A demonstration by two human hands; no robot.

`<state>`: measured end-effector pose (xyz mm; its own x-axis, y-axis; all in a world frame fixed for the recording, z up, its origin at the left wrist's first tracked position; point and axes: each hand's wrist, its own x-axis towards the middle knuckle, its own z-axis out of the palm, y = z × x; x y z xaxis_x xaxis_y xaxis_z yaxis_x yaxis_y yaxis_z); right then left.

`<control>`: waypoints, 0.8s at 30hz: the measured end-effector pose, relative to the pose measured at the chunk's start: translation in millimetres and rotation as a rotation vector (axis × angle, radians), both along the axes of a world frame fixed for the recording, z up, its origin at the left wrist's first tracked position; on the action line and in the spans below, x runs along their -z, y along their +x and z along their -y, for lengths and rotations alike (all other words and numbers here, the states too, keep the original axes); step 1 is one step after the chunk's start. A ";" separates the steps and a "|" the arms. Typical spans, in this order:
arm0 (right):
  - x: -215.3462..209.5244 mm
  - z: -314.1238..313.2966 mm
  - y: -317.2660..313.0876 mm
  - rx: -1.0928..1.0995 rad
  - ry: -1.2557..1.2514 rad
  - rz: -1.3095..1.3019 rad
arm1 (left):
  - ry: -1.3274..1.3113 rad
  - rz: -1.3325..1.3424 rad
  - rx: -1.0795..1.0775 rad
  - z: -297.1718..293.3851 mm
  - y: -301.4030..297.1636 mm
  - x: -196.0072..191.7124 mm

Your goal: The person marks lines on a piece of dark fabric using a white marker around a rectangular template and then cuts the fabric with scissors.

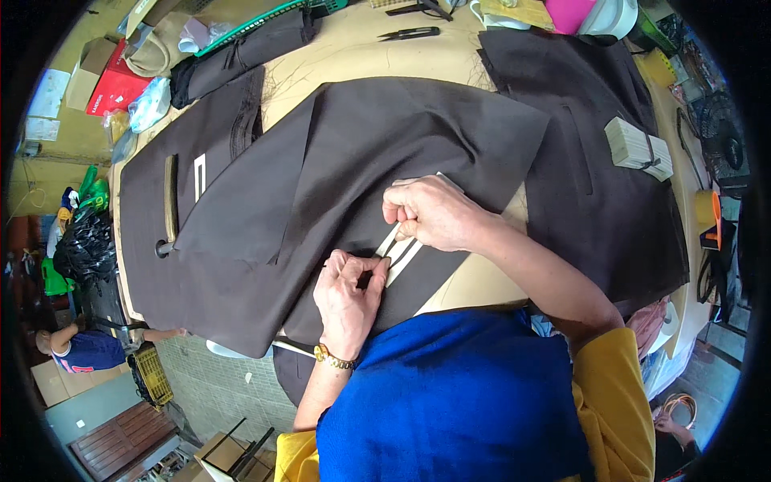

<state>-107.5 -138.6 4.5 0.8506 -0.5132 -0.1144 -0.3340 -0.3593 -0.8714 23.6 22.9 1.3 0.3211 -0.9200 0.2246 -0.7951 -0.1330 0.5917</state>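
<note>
Dark brown fabric (369, 136) lies in folded, rumpled layers across the table in front of me. On it, a cream slotted strip (401, 261) lies at a slant between my hands. My left hand (345, 299), with a gold watch at its wrist, pinches the strip's near end between thumb and finger. Farther up, my right hand (434, 213) is closed, thumb and fingertips pressed together at the strip's far part. The right hand covers some of the strip. A similar cream U-shaped piece (199, 178) rests on the fabric to the left.
A curved brass-coloured bar (170, 197) lies at the left. Thread snips (409, 34) are at the back. Stacked dark panels (582, 153) carry a tied bundle of cream strips (638, 149) on the right. Another person (88, 351) is beyond the table's left edge.
</note>
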 end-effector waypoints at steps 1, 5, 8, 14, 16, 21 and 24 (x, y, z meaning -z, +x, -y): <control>0.0 0.2 -0.2 -0.001 0.000 0.006 | -0.003 -0.006 0.000 1.2 0.2 -0.3; 0.2 0.0 -1.5 0.001 -0.002 0.008 | 0.088 -0.084 -0.052 4.2 -0.3 -6.4; -0.6 0.2 -1.4 0.006 0.001 -0.002 | 0.203 -0.210 -0.095 8.3 0.9 -14.0; -2.2 0.6 0.7 0.001 0.006 -0.024 | 0.229 -0.480 -0.101 4.8 23.6 -9.1; -1.9 0.7 0.4 -0.005 -0.008 -0.024 | 0.233 -0.567 -0.063 0.0 31.0 -9.4; 2.1 0.0 1.6 -0.016 -0.027 -0.008 | 0.172 -0.037 0.263 -13.8 9.2 -24.7; 1.5 0.1 1.0 -0.010 -0.077 -0.027 | 0.236 0.203 0.303 -20.1 6.1 -13.9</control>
<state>-106.5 -138.7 2.9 0.8531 -0.5125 -0.0979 -0.3527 -0.4281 -0.8320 29.7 42.9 15.2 -0.0009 -0.9996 0.0274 -0.9163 0.0118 0.4004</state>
